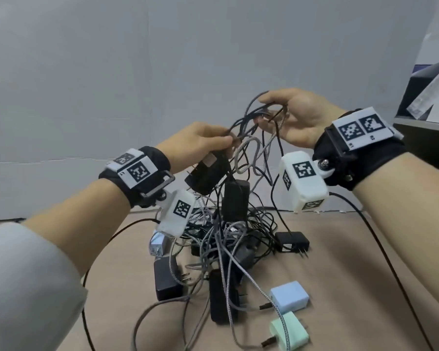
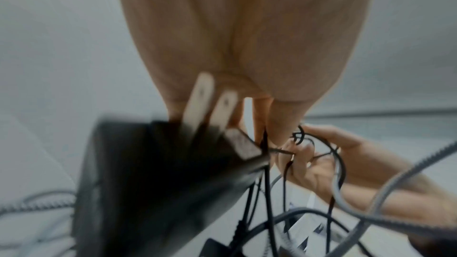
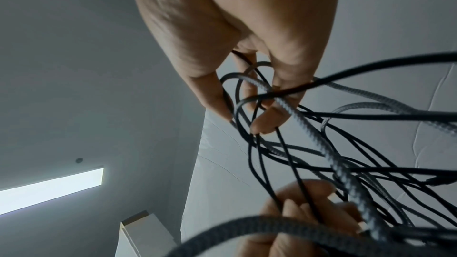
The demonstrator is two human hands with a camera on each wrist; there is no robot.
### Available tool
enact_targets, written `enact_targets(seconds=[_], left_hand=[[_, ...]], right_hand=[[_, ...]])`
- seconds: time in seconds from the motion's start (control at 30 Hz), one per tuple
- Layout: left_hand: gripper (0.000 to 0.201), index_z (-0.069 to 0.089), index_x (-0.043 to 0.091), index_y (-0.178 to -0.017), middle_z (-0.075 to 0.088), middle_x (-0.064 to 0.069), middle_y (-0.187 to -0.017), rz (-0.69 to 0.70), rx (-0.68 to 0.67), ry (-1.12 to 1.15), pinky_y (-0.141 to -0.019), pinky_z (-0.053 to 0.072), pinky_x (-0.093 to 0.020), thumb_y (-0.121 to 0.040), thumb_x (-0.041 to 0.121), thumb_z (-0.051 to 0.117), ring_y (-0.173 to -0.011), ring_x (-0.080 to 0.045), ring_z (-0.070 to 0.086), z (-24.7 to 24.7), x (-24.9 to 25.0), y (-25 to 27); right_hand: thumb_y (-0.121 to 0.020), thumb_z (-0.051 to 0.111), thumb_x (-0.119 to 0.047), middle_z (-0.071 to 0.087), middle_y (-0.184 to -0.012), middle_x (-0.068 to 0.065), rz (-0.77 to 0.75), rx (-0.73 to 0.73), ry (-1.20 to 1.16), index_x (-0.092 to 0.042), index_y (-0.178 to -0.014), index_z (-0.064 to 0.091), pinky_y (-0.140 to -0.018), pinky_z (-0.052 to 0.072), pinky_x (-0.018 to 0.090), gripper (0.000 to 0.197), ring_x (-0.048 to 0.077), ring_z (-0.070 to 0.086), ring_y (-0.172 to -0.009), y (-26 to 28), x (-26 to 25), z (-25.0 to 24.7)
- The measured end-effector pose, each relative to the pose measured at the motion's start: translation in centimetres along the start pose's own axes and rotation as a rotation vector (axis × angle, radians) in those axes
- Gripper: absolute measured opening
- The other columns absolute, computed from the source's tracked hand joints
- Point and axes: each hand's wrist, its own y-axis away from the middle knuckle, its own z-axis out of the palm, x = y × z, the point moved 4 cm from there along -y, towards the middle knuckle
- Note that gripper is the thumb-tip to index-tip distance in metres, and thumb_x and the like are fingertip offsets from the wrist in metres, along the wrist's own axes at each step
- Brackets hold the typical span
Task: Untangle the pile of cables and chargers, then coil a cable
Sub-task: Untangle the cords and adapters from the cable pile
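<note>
My left hand (image 1: 203,139) pinches thin black cords above a boxy black charger (image 1: 208,173); my right hand (image 1: 297,117) curls round braided grey loops (image 3: 291,105).

This looks like a plain indoor workroom, perhaps an office or a recording lab, though nothing settles which. A bare grey wall (image 1: 162,59) stands behind a tan table (image 1: 340,262). At the table's far right corner sits a dark box (image 1: 426,97) with a sheet of paper on it. The right wrist view shows a flat ceiling with a long light panel (image 3: 52,189). Both wrists wear black straps with printed square markers (image 1: 357,127), the gear of a recording setup.
</note>
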Motion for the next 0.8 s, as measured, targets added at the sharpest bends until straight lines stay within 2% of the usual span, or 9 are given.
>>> enact_targets(seconds=[0.07,0.13,0.27,0.37,0.43,0.5,0.57,0.63,0.8], left_hand=[[0.022,0.069,0.004,-0.109,0.070,-0.010,-0.092,0.023,-0.007,-0.112,-0.074,0.055,-0.023,-0.106,0.016,0.050,-0.082,-0.016,0.065,-0.1,-0.3,0.0],[0.021,0.066,0.004,-0.105,0.069,-0.011,-0.091,0.030,-0.005,-0.111,-0.078,0.054,-0.027,-0.106,0.013,0.048,-0.083,-0.017,0.065,-0.2,-0.7,0.3],[0.019,0.062,0.010,-0.106,0.070,-0.003,-0.078,-0.035,0.052,-0.015,-0.071,0.046,-0.037,-0.107,0.010,0.043,-0.081,-0.028,0.062,-0.9,-2.7,0.6],[0.019,0.060,0.012,-0.112,0.069,-0.010,-0.080,-0.091,0.064,0.036,-0.081,0.046,-0.051,-0.106,0.006,0.044,-0.086,-0.037,0.070,-1.0,-4.3,0.8],[0.021,0.061,0.012,-0.110,0.070,-0.012,-0.084,-0.157,0.039,0.015,-0.087,0.046,-0.056,-0.103,0.000,0.045,-0.098,-0.043,0.070,-0.9,-5.6,1.1],[0.020,0.062,0.015,-0.102,0.071,-0.010,-0.087,-0.181,-0.017,-0.095,-0.091,0.051,-0.055,-0.102,0.001,0.048,-0.099,-0.044,0.068,-0.3,-6.6,1.4],[0.013,0.063,0.020,-0.096,0.070,-0.006,-0.091,-0.156,-0.080,-0.323,-0.087,0.057,-0.037,-0.101,0.010,0.057,-0.091,-0.036,0.068,0.3,-6.4,1.6],[0.009,0.065,0.019,-0.102,0.069,-0.004,-0.103,-0.119,-0.105,-0.469,-0.078,0.052,-0.023,-0.097,0.012,0.062,-0.086,-0.022,0.065,0.7,-5.5,1.5],[0.036,0.060,0.019,-0.125,0.066,-0.001,-0.121,-0.025,0.035,-0.220,-0.096,0.056,-0.036,-0.093,0.003,0.064,-0.107,-0.021,0.069,0.2,-1.4,1.0]], right_hand=[[-0.090,0.065,0.001,0.059,-0.090,0.008,-0.010,-0.005,0.018,-0.007,-0.086,0.062,-0.066,0.061,0.028,0.009,0.016,0.058,-0.074,0.0,0.2,0.0],[-0.089,0.066,0.001,0.059,-0.095,0.008,0.009,-0.012,0.043,-0.006,-0.084,0.064,-0.068,0.062,0.029,0.010,0.016,0.056,-0.082,0.1,0.9,0.0],[-0.086,0.073,-0.005,0.057,-0.097,0.008,0.124,-0.028,0.108,-0.008,-0.073,0.071,-0.077,0.063,0.033,0.014,0.020,0.051,-0.098,0.3,3.3,-0.4],[-0.084,0.077,-0.012,0.056,-0.104,0.010,0.187,-0.039,0.206,-0.011,-0.087,0.069,-0.066,0.062,0.030,0.009,0.021,0.051,-0.098,0.6,4.9,-0.8],[-0.083,0.078,-0.014,0.057,-0.102,0.009,0.192,-0.058,0.207,-0.012,-0.088,0.069,-0.067,0.061,0.029,0.011,0.021,0.052,-0.096,0.5,5.6,-1.0],[-0.084,0.076,-0.010,0.059,-0.093,0.009,0.173,-0.065,0.177,-0.010,-0.088,0.066,-0.073,0.062,0.030,0.010,0.020,0.057,-0.090,0.4,6.0,-0.8],[-0.087,0.071,-0.003,0.060,-0.085,0.010,0.135,-0.064,0.152,-0.006,-0.084,0.064,-0.073,0.061,0.028,0.008,0.018,0.062,-0.078,0.2,6.2,-0.4],[-0.089,0.066,0.004,0.060,-0.080,0.010,0.080,-0.049,0.144,-0.003,-0.080,0.062,-0.067,0.060,0.026,0.013,0.015,0.062,-0.068,0.0,6.2,0.1],[-0.083,0.069,0.012,0.065,-0.081,0.014,-0.069,0.043,0.198,0.005,-0.085,0.067,-0.055,0.058,0.024,0.007,0.018,0.065,-0.064,-0.1,4.8,0.4]])
